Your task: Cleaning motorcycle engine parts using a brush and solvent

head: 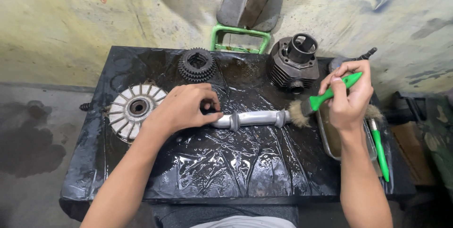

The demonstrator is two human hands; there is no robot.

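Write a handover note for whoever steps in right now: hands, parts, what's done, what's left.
Left hand: gripping one end of the long grey metal shaft with two collars, which lies across the wet black plastic-covered table.
Right hand: holding the green-handled paintbrush, bristles against the shaft's other end.
Nearby: white finned round fan wheel to the left, dark stacked gear cluster and finned metal engine cylinder at the back, second green-handled brush by the metal tray.
Done: shaft looks pale and wet.
Left: cannot tell how much brushing remains.

Two green-handled brushes (pixel 325 97) (pixel 380 148), one grey shaft (pixel 252 118), one gear cluster (pixel 197 64), one finned cylinder (pixel 293 63), one fan wheel (pixel 134 109), one metal tray (pixel 325 136)
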